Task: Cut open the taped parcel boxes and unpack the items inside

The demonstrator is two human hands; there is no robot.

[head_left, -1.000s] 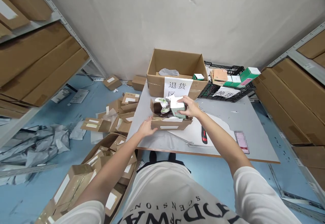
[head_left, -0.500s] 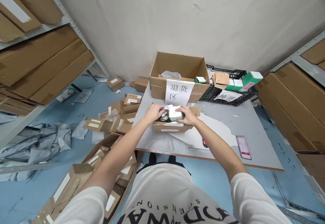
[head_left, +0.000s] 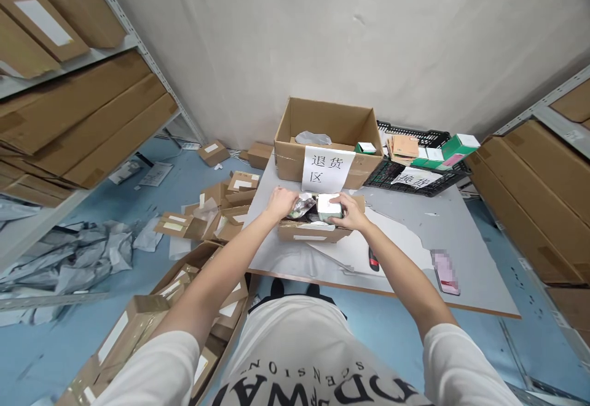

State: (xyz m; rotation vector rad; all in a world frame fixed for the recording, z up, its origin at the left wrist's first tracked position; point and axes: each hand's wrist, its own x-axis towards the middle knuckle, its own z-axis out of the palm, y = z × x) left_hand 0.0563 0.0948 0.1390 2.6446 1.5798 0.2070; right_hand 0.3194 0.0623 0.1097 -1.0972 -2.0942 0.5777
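Two hands in small carton [head_left: 310,231] | right hand [head_left: 351,211] grip closed on white-green box [head_left: 329,207]; left hand [head_left: 281,200] grip seemingly pinching wrapper [head_left: 302,206] beside it | risk: carton slides on tabletop [head_left: 415,234]; box snags

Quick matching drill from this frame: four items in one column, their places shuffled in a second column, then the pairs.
Items
1. small green-and-white carton
2. red-and-black utility knife
3. black plastic crate
4. large open brown cardboard box with a white paper sign

Places
A. far right of the grey table, holding green boxes
B. in the grip of the right hand, over the small open brown shipping box
C. far middle of the table
D. flat on white paper beside the right forearm

Pairs: 1-B, 2-D, 3-A, 4-C
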